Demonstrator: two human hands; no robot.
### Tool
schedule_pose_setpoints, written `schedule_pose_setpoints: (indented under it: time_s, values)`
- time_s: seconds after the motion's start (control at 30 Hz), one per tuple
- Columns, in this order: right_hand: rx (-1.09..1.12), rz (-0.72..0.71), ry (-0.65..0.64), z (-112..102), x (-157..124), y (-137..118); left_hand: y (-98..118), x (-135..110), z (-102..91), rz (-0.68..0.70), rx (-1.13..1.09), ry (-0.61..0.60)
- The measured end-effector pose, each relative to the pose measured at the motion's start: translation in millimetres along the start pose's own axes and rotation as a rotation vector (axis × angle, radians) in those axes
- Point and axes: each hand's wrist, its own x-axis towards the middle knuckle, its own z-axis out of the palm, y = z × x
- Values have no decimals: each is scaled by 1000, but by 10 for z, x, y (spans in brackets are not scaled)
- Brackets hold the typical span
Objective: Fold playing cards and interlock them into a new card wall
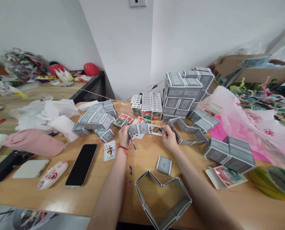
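Between my two hands stretches a strip of joined playing cards (142, 128), mostly grey patterned backs, with a picture-card face showing at its right end. My left hand (123, 138) pinches the left end, where a card hangs down at an angle. The right end is gripped by the fingers of my right hand (169, 137). Below on the table lie a small folded card piece (164, 165) and an open heart-shaped frame of folded cards (142, 195). A joker card (109, 150) rests face up left of my left wrist.
Stacked card blocks (180, 95) rise at the back right, beside rows of card boxes (146, 107). More card shapes stand at left (94, 118) and right (231, 153). A phone (81, 165), a white mouse-like object (53, 174) and a yellow tape roll (264, 183) lie nearer.
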Motion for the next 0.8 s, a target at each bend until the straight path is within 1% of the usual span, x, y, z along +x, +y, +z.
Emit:
schedule_pose_setpoints:
  time_s: [0.17, 0.3, 0.67, 0.8]
  values:
    - [5, -32, -66, -2, -8, -40, -112, 56, -29, 5, -26, -57]
    - [18, -23, -73, 7, -9, -56, -166, 70, -29, 34, -16, -72]
    - [139, 38, -97, 20, 3, 8, -195, 83, -17, 45, 21, -91]
    - [223, 77, -144, 23, 5, 45, -206, 93, -15, 61, 29, -121]
